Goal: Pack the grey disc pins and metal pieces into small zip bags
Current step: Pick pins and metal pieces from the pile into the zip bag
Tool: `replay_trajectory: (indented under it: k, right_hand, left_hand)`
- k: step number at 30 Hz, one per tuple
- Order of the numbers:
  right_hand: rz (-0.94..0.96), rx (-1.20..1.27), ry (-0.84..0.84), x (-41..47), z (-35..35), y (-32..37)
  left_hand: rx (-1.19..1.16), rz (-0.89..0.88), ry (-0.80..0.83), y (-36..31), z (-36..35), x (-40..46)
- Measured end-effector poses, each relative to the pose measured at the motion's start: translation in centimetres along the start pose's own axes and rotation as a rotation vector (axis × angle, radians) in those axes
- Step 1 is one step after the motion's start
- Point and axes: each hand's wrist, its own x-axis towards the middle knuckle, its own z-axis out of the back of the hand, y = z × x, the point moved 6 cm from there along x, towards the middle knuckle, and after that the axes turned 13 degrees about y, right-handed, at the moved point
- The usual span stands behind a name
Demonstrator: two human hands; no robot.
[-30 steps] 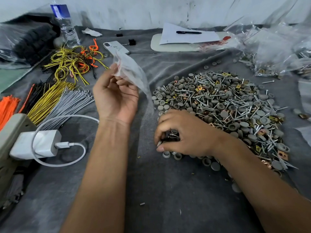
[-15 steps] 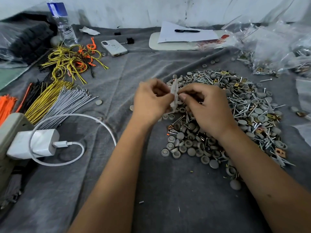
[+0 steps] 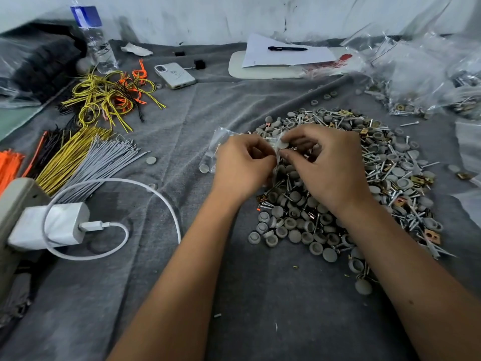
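A: Zip bag [image 3: 220,142]?
B: Above the cloth at the pile's [image 3: 364,173] left edge; left hand [image 3: 243,166] pinches its mouth, likely to keep it open.
A: Right hand [image 3: 325,165]?
B: Pinching a grey disc pin [image 3: 282,144] at that mouth, hands nearly touching.

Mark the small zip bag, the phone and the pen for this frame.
small zip bag [image 3: 221,142]: head view, on the clear plastic showing left of the left hand.
phone [image 3: 175,75]: head view, middle of its white back.
pen [image 3: 287,49]: head view, mid-barrel, lying on the paper.
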Motion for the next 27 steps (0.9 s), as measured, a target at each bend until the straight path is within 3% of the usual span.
replay_trajectory:
  k: [9, 14, 21, 27]
  right_hand:
    - [0.153, -0.033, 0.072, -0.1, -0.3, 1.4]
    - [0.245, -0.023, 0.044, -0.1, -0.1, 2.1]
    - [0.203, -0.008, 0.032, 0.0, -0.3, 1.4]
    - [0.170, -0.031, 0.149, 0.1, -1.1, 1.1]
  left_hand:
    - [-0.161, -0.002, -0.044, -0.5, 1.4, -0.2]
    - [-0.116, -0.006, 0.056, -0.7, 0.8, -0.4]
    - [-0.321, 0.046, 0.006, -0.3, 1.0, -0.4]
    - [-0.345, 0.003, -0.014, -0.8, 1.3, -0.5]
